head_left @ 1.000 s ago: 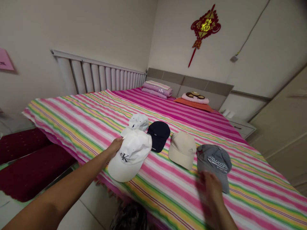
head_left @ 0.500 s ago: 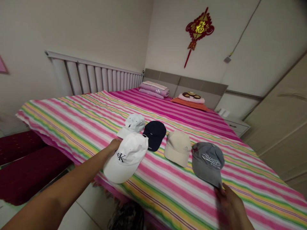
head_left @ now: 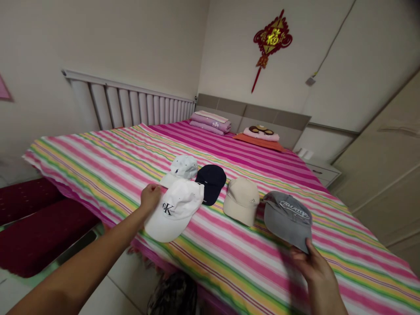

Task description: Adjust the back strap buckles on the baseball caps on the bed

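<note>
My left hand (head_left: pixel 150 199) is beside the white CK baseball cap (head_left: pixel 175 210), its fingers curled and nothing visible in them. That cap sits near the bed's front edge, its brim towards me. Behind it lies a pale cap (head_left: pixel 183 167) with a small dark emblem, and a navy cap (head_left: pixel 211 183) rests close to its right. A beige cap (head_left: pixel 242 199) is farther right. My right hand (head_left: pixel 311 262) pinches the brim of a grey cap (head_left: pixel 288 218) with white lettering, which is tilted and raised at the brim.
A striped sheet (head_left: pixel 226 262) covers the bed. Folded purple bedding (head_left: pixel 210 123) and a pink pillow on orange cloth (head_left: pixel 259 142) lie by the headboard (head_left: pixel 226 105). Dark red padded seats (head_left: pixel 42 232) stand at left, a white nightstand (head_left: pixel 323 173) and a wardrobe (head_left: pixel 380 183) at right.
My left hand has come out from behind the CK cap and moved slightly left. My right hand has risen, lifting the grey cap's brim and shifting it right.
</note>
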`<state>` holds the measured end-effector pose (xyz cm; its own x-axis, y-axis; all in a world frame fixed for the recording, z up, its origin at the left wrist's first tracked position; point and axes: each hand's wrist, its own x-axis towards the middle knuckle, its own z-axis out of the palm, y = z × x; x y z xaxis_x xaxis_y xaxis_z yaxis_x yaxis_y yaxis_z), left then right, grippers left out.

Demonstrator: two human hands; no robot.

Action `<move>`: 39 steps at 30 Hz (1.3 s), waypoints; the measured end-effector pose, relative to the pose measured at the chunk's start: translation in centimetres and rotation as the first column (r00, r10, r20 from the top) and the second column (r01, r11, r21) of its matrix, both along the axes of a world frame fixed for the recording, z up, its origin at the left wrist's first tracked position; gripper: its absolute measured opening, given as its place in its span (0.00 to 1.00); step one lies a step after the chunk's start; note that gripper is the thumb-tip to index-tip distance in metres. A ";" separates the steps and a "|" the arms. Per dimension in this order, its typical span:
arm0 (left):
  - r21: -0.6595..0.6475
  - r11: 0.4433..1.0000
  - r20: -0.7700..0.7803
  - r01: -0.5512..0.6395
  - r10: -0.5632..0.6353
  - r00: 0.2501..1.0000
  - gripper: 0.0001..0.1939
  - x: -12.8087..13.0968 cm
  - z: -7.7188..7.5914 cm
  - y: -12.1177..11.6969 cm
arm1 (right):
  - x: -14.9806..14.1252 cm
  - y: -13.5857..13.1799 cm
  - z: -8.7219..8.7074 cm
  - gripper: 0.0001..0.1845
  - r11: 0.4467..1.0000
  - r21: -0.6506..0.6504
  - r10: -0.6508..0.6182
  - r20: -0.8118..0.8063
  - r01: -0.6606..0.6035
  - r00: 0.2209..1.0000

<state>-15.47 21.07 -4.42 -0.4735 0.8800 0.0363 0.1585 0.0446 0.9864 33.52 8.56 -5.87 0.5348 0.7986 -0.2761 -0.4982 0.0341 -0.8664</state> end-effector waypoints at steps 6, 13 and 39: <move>0.142 0.882 0.242 0.450 -0.471 0.848 0.11 6.8 1.0 -9.0 | -5.4 -8.2 0.2 0.21 0.996 0.069 0.063 -0.116 -0.055 0.991; 0.292 0.194 0.854 0.937 -0.494 -0.164 0.30 15.3 0.0 -15.7 | -12.7 -14.9 -0.4 0.32 0.870 0.037 0.493 -0.078 -0.491 0.867; 0.147 0.014 0.591 0.989 -0.803 -0.076 0.20 14.0 4.0 -20.1 | -15.9 -16.6 6.4 0.16 0.850 0.113 0.497 0.150 -0.515 0.854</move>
